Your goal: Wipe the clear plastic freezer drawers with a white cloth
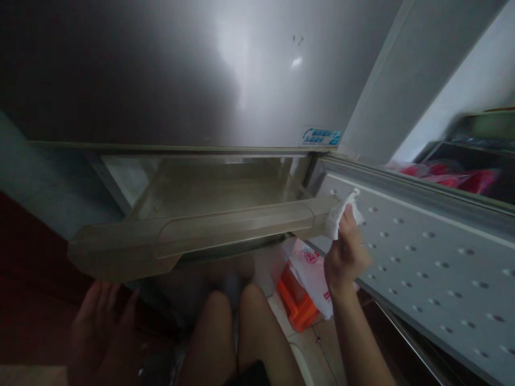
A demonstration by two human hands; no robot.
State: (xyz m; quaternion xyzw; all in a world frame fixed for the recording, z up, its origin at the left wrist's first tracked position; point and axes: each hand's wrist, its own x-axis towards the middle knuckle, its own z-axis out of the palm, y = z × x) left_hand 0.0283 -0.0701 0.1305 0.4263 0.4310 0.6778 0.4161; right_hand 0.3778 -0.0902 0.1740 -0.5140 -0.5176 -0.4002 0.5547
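A pale, translucent fridge drawer point(241, 222) is pulled partway out of the open lower compartment. My right hand point(349, 252) is closed on a crumpled white cloth point(336, 220), which touches the drawer's right front end and lies close to the inside of the open door. Below the drawer's left front corner is my left hand point(104, 311), dim and blurred, its fingers stretched up to the drawer's lower edge. Whether those fingertips bear on the drawer is hard to see. Inside, the drawer's floor looks bare.
The dimpled inner face of the fridge door point(426, 262) stands open at the right. Overhead is the shut metallic upper door point(181, 69). An orange container point(298, 300) with a white plastic bag point(309, 268) sits on the floor, beside my knees. Red packages point(462, 179) lie far right.
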